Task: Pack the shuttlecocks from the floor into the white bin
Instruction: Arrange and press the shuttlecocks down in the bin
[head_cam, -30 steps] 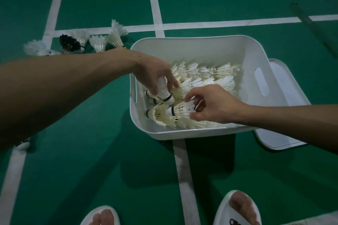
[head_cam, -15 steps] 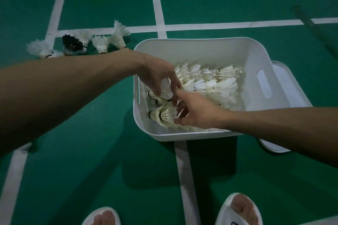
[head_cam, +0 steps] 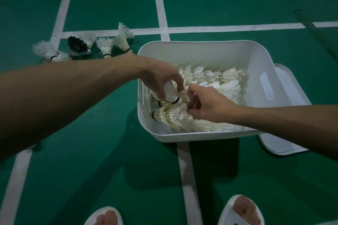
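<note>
Both hands worked over the white bin [head_cam: 197,44], left of the frame's middle.

The left hand [head_cam: 159,78] curled its fingers round 1 held shuttlecock [head_cam: 171,93], cork down toward the bin's left wall. The right hand [head_cam: 210,107], fingers bent, seemed to pinch the feathers of the packed shuttlecocks [head_cam: 226,87]. These lay in rows on their sides and covered most of the bin's bottom. Likely risks: pressing the new one in could crush or splay feathers, and the right hand's tug could pull the near row askew. The loose shuttlecocks [head_cam: 105,46], with 1 black shuttlecock [head_cam: 75,47] among them, lay on the floor [head_cam: 91,151] at upper left, not yet packed. A lid [head_cam: 285,144] lay beside the bin at right.
</note>
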`<state>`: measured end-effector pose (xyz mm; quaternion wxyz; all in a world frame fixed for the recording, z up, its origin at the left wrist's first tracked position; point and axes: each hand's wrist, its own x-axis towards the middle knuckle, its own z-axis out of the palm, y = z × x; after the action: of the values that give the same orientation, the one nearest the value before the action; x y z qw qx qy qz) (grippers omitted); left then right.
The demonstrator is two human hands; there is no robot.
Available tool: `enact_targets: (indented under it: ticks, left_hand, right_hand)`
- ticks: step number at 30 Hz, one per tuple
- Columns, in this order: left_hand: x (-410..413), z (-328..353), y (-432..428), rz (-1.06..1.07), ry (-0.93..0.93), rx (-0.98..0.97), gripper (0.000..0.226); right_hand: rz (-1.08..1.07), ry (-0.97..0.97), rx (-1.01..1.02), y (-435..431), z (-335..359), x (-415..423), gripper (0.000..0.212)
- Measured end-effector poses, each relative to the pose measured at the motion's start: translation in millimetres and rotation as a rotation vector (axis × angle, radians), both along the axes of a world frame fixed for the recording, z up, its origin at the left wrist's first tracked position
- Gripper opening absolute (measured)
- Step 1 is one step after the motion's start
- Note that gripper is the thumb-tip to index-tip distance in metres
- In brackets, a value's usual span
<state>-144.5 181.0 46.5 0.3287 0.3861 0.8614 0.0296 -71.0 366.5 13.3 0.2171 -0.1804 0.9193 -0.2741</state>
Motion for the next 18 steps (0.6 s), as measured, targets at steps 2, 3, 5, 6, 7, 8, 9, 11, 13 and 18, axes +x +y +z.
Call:
enact_targets:
  ticks: [2, 3, 5, 6, 7, 8, 9, 11, 13, 18]
  left_hand:
    - [0.4, 1.9, -1.5, 0.036, -0.009, 0.053, 0.054]
    - [0.3, 2.1, -2.1, 0.052, -0.024, 0.08, 0.054]
    - [0.7, 2.2, -3.0, 0.094, -0.053, 0.139, 0.059]
    - [1.6, 2.5, -3.3, 0.121, -0.057, 0.171, 0.061]
    - [2.4, 2.9, -3.9, 0.147, -0.055, 0.205, 0.064]
    - [3.0, 3.2, -4.1, 0.173, -0.049, 0.237, 0.064]
    - [3.2, 3.4, -4.2, 0.197, -0.043, 0.27, 0.065]
    - [3.7, 2.6, -4.2, 0.24, -0.035, 0.319, 0.066]
    - [6.0, 1.7, -2.5, 0.27, -0.016, 0.334, 0.066]
    - [16.3, 2.0, 4.5, 0.336, -0.059, 0.389, 0.075]
  right_hand:
    - [-0.043, 0.043, -0.078, 4.1, 6.7, -1.3, 0.035]
    - [-0.066, 0.064, -0.126, 4.1, 8.9, -1.7, 0.035]
    - [-0.091, 0.119, -0.198, 0.5, 12.2, -3.0, 0.045]
    - [-0.099, 0.132, -0.224, -1.7, 13.2, -3.6, 0.052]
    - [-0.104, 0.134, -0.245, -3.9, 14.0, -4.3, 0.06]
    - [-0.104, 0.135, -0.259, -6.0, 14.6, -4.5, 0.069]
    - [-0.098, 0.139, -0.267, -8.0, 14.8, -4.6, 0.076]
    - [-0.088, 0.142, -0.275, -11.6, 16.0, -5.0, 0.084]
    - [-0.104, 0.141, -0.286, -13.5, 18.3, -6.7, 0.082]
    - [-0.119, 0.111, -0.284, -8.5, 15.9, -7.7, 0.067]
